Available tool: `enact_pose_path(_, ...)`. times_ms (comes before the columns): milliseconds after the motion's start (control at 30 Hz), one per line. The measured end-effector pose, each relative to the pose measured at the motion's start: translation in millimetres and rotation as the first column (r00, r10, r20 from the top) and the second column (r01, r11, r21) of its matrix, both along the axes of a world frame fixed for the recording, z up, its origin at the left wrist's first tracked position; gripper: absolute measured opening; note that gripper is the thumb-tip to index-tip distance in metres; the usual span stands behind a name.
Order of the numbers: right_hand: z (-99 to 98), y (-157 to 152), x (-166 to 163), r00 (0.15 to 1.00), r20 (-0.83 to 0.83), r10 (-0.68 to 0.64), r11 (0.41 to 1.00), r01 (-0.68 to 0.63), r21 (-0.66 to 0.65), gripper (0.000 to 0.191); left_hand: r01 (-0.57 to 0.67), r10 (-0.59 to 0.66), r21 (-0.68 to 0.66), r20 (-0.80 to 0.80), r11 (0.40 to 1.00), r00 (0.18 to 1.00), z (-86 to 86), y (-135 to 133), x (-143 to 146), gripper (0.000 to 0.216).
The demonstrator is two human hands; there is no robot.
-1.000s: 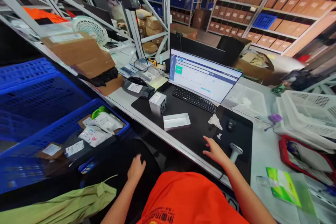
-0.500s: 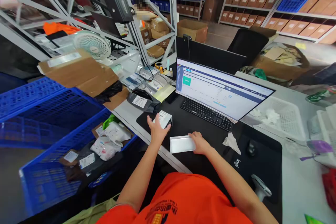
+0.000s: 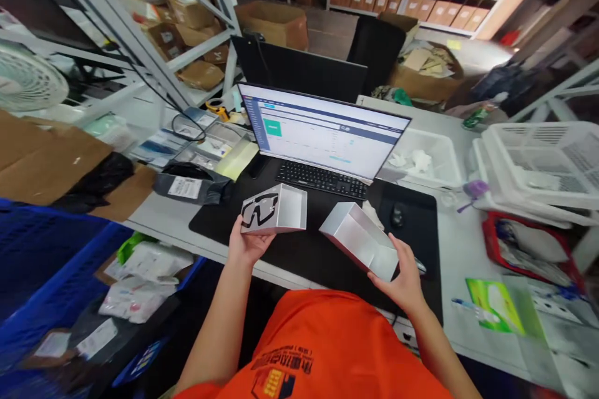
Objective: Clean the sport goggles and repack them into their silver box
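Observation:
My left hand [image 3: 249, 245] grips a small silver-white box half [image 3: 292, 212] from below and the side, fingers under it. A black glasses shape shows on the box's left face; whether it is printed or a real item I cannot tell. The box's side toward the right looks open. My right hand [image 3: 401, 275] is closed on the right end of a second silver-white box half [image 3: 358, 238], tilted so that its hollow inside faces up. The two halves are apart, both above the black desk mat [image 3: 304, 255].
A monitor [image 3: 322, 137] and keyboard [image 3: 322, 179] stand behind the boxes. A grey plastic mailer [image 3: 187, 187] lies left; a mouse [image 3: 397, 216] lies right. White baskets [image 3: 538, 162] and a red tray [image 3: 496, 255] are farther right. A blue crate [image 3: 56, 262] with parcels sits lower left.
The view has turned right. My left hand now has hold of the box it was reaching around, and it is raised and turned. My right hand has lifted and tilted its box half.

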State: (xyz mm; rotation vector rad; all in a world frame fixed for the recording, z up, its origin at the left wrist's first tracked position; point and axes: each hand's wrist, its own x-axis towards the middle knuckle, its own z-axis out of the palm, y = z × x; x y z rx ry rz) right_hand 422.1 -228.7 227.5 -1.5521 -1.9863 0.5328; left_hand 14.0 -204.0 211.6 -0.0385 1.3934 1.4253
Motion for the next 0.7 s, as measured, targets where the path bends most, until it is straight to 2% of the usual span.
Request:
enact_pose_path(100,20.9,-30.5,28.0,1.000,0.006,-0.009,1.000,0.008,0.027,0.096,0.046,-0.051,0.048,0.110,0.998,0.993,12.2,4.3,44.5,0.036)
enact_pose_path(200,31.0,-57.1,58.0,0.999,0.011,-0.031,0.999,0.031,0.034,0.096,0.094,-0.100,0.061,0.115,0.994,0.988,21.8,7.2,85.9,0.031)
enact_pose_path(333,35.3,-88.6,98.1,1.000,0.026,-0.017,0.996,0.019,-0.085,0.093,0.176,-0.179,0.056,0.050,0.983,0.983,29.6,2.4,126.8,0.027)
enact_pose_path(500,30.4,-120.6,132.6,1.000,0.014,-0.024,0.963,0.027,-0.268,0.092,0.274,-0.273,-0.001,-0.057,0.962,0.960,27.4,-15.0,156.0,0.024)
enact_pose_path(700,17.5,-134.8,141.8,0.989,0.138,-0.062,0.938,0.104,-0.330,0.092,0.400,-0.398,-0.027,-0.172,0.916,0.901,18.0,-30.0,176.2,0.026)
